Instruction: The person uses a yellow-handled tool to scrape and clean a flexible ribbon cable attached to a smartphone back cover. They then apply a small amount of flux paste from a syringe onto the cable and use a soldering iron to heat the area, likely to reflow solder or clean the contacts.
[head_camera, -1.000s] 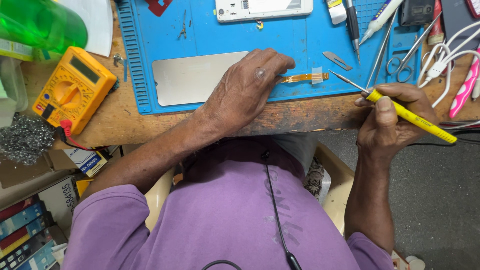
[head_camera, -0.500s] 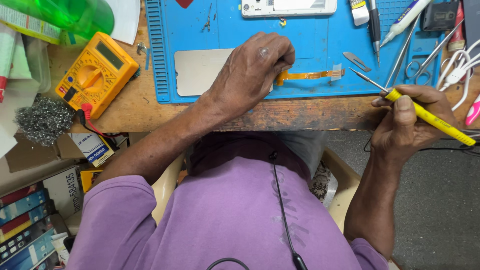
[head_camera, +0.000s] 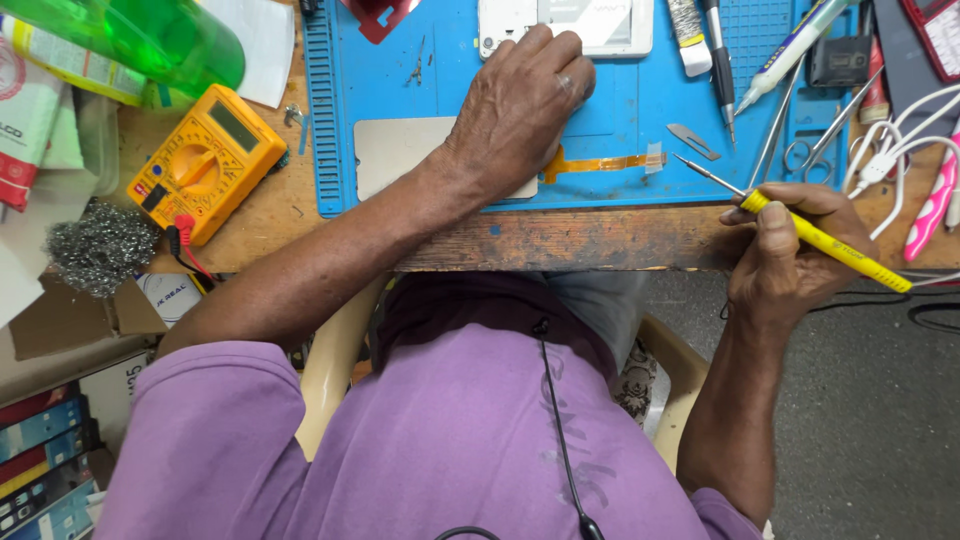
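Note:
My left hand lies palm-down on the blue work mat, covering the right end of a grey flat panel; its fingertips reach a white phone-like device at the mat's far edge. An orange flex ribbon runs right from under this hand. My right hand hangs off the table's front edge, gripping a yellow soldering iron whose thin metal tip points left toward the ribbon's end.
A yellow multimeter and a steel wool pad sit at the left, a green bottle behind them. Tweezers, scissors, a pen, a small blade, white cables and a pink tool crowd the right.
My left hand has slid forward along the panel until its fingers touch the white device. The right hand with the soldering iron has stayed where it was.

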